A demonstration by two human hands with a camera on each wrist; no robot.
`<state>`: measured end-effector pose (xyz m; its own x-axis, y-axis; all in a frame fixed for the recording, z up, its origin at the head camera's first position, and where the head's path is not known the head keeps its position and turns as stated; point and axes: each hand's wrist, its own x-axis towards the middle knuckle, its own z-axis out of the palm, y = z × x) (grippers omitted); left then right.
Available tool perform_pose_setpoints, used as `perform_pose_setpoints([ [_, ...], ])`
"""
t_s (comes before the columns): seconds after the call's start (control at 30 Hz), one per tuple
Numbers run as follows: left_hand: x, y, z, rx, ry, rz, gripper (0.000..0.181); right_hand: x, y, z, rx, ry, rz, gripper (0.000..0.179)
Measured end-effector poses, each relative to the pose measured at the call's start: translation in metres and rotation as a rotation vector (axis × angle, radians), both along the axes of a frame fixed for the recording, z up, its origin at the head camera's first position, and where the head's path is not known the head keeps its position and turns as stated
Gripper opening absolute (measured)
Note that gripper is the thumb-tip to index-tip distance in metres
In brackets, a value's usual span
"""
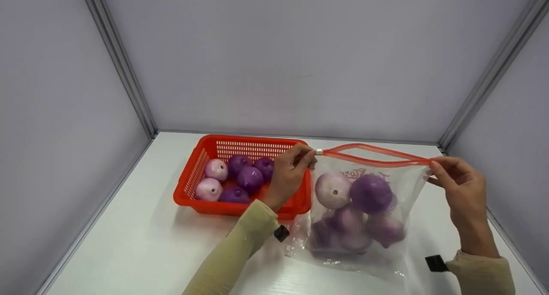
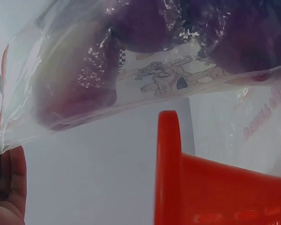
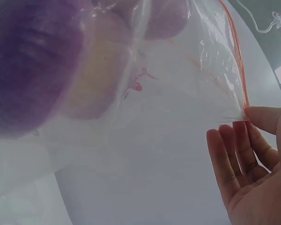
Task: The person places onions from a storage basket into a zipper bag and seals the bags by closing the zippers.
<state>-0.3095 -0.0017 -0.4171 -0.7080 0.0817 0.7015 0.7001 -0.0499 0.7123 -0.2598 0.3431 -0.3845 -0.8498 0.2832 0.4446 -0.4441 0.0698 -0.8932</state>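
Note:
A clear zip bag (image 1: 364, 263) with a red zip strip (image 1: 381, 149) hangs upright, its mouth parted in the middle. Inside it lie several onions (image 1: 371, 194), dark purple and pale pink. At the top left corner, beside a white slider (image 1: 319, 152), my left hand (image 1: 288, 173) pinches the bag. My right hand (image 1: 465, 190) pinches the opposite corner between thumb and fingers. In the right wrist view, the right thumb (image 3: 267, 118) presses on the end of the red strip. The left wrist view shows the onions through the plastic, with a printed drawing on it.
To the left stands a red plastic basket (image 1: 188, 196) with several purple and pale onions (image 1: 250, 179) in it. My left forearm crosses in front of its right end. The white table (image 1: 128, 243) is enclosed by grey panels (image 1: 274, 63) behind and at both sides.

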Motion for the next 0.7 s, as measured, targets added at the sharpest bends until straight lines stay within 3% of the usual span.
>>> perform_pose_setpoints([
  [0.13,0.001,0.001,0.001,-0.006,0.001,-0.005,0.015,0.01,-0.016,0.009,0.263,0.11,-0.164,0.028],
  [0.2,0.002,0.001,0.001,-0.007,0.001,-0.003,0.016,0.016,-0.028,0.013,0.401,0.226,-0.252,0.031],
  [0.3,0.003,0.002,0.002,-0.01,0.004,-0.004,0.017,0.026,-0.05,0.021,0.496,0.417,-0.293,0.034],
  [0.4,0.004,0.003,0.003,-0.011,0.004,-0.007,0.016,0.035,-0.078,0.029,0.547,0.559,-0.262,0.033],
  [0.5,0.003,0.003,0.003,-0.019,0.004,-0.015,0.015,0.038,-0.104,0.034,0.599,0.642,-0.16,0.033],
  [0.6,0.003,0.003,0.003,-0.028,0.002,-0.023,0.015,0.034,-0.127,0.035,0.711,0.681,-0.052,0.036],
  [0.7,0.002,0.004,0.002,-0.034,0.011,-0.032,0.014,0.024,-0.145,0.036,0.853,0.665,0.021,0.041],
])
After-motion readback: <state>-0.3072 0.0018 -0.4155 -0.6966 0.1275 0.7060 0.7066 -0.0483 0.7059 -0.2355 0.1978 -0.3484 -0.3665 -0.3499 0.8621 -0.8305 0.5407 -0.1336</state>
